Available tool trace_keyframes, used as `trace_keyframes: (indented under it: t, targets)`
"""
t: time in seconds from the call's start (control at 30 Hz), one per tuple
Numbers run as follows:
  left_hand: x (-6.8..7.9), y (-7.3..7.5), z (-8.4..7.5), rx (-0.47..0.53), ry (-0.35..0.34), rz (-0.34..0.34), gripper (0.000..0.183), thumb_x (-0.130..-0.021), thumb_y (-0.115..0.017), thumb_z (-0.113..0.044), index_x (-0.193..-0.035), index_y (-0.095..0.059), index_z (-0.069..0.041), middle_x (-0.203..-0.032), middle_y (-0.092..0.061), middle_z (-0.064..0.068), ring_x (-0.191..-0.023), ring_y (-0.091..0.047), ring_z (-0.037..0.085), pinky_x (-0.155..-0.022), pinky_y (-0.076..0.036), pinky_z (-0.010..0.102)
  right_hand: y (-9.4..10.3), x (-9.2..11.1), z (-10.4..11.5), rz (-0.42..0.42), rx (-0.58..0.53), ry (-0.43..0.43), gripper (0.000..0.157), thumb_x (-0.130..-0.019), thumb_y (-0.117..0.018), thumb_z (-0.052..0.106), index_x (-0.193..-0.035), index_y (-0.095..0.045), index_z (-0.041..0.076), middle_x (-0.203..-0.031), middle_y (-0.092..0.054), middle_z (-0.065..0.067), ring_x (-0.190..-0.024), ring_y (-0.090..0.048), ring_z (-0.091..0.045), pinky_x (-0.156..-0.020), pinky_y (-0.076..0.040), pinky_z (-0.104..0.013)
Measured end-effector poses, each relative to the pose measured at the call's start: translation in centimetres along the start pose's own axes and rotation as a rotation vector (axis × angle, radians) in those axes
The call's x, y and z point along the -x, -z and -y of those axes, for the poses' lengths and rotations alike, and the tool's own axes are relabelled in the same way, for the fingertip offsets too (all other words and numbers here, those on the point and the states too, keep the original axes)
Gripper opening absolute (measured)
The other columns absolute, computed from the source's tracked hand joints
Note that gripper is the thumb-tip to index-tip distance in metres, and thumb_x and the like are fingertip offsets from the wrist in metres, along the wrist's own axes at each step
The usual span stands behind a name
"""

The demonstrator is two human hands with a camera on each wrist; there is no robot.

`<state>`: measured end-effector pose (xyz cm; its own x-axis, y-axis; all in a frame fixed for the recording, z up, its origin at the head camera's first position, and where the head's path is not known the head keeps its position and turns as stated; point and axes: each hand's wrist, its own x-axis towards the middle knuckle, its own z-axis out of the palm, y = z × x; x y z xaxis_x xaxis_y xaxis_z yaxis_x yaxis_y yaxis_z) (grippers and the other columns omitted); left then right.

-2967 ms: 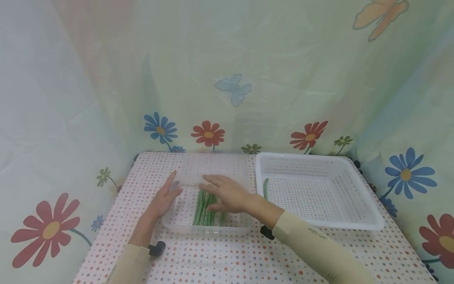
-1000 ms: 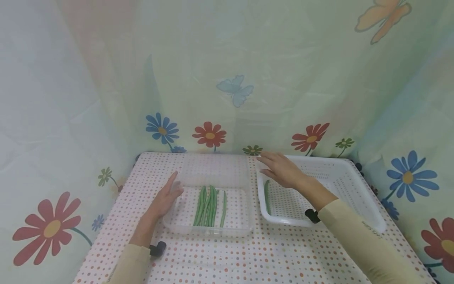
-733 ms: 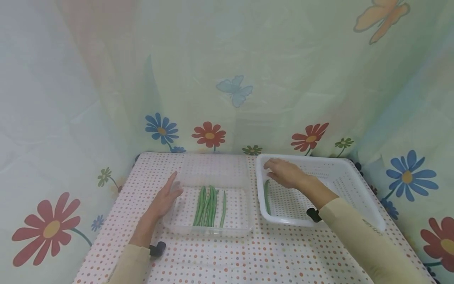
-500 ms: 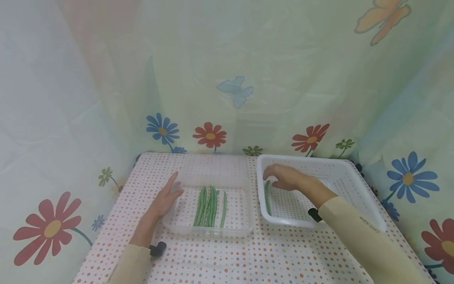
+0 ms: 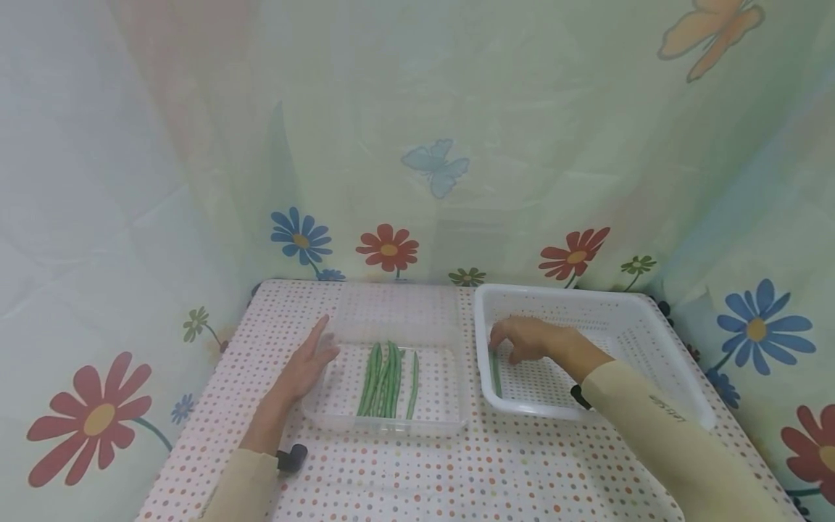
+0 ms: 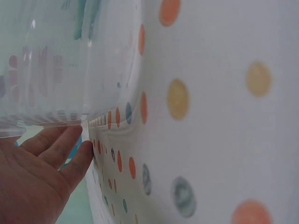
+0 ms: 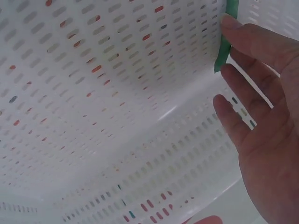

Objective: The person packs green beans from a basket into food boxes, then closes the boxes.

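Note:
In the head view a clear plastic box (image 5: 430, 426) holds a bundle of green beans (image 5: 380, 380), with one bean (image 5: 414, 384) lying apart on the right. My left hand (image 5: 303, 368) rests at the box's left side. The left wrist view shows its straight fingers (image 6: 60, 149) touching under the box's edge. Inside the white perforated basket (image 5: 541, 411), my right hand (image 5: 530, 339) pinches a green bean (image 5: 497, 378) along the left wall. The right wrist view has the thumb on this bean (image 7: 224, 53) and the index finger behind it.
The box's clear lid (image 5: 398, 312) is folded back behind it. A dotted cloth (image 5: 365, 486) covers the table. Floral curtains (image 5: 326, 145) enclose the back and both sides. The basket's raised walls surround the right hand.
My right hand has left the box, moved right over the basket, then lowered and closed on the bean there. A bean lies apart in the box. The left hand has stayed put.

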<state>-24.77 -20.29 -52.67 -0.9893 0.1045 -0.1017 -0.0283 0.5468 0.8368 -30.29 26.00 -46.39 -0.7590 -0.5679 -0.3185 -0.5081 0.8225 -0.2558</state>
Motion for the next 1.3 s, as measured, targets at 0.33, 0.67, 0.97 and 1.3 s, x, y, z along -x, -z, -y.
trace_keyframes:
  t: [0.33,0.67,0.97,1.3]
  targets:
    - [0.0,-0.1,0.0,0.018,0.004,0.001,0.071,-0.109,-0.049,-0.038,-0.168,-0.01,-0.037,-0.175,-0.021,0.006,-0.163,-0.012,0.035,-0.129,-0.007,0.065,-0.8,-1.0,-0.3,-0.01,0.114,-0.005,0.028,-0.072,-0.092,0.004,-0.088,-0.083,0.025,-0.099,-0.062,0.007,-0.088,-0.055,-0.012,-0.088,-0.057,-0.035]
    - [0.2,0.0,-0.2,0.022,-0.017,0.001,0.071,-0.109,-0.049,-0.038,-0.168,-0.01,-0.035,-0.176,-0.018,0.005,-0.163,-0.012,0.035,-0.13,-0.007,0.063,-0.9,-0.8,-0.7,-0.011,0.12,-0.017,0.024,-0.074,-0.092,0.007,-0.086,-0.082,0.025,-0.097,-0.066,0.008,-0.089,-0.055,-0.012,-0.083,-0.056,-0.034]
    - [0.3,0.1,-0.3,0.019,-0.005,0.0,0.072,-0.108,-0.049,-0.042,-0.168,-0.01,-0.035,-0.176,-0.017,0.006,-0.163,-0.012,0.035,-0.129,-0.008,0.065,-0.4,-0.1,-0.3,0.002,0.081,-0.053,0.027,-0.083,-0.084,0.003,-0.104,-0.081,0.02,-0.094,-0.074,0.006,-0.085,-0.062,-0.013,-0.089,-0.061,-0.039]
    - [0.2,0.1,-0.3,0.027,-0.002,0.006,0.072,-0.108,-0.049,-0.04,-0.169,-0.01,-0.034,-0.176,-0.017,0.007,-0.163,-0.011,0.037,-0.129,-0.007,0.066,0.1,0.3,-0.4,-0.033,0.119,-0.036,0.02,-0.085,-0.084,0.006,-0.1,-0.085,0.018,-0.102,-0.079,0.001,-0.093,-0.07,-0.016,-0.093,-0.063,-0.044]
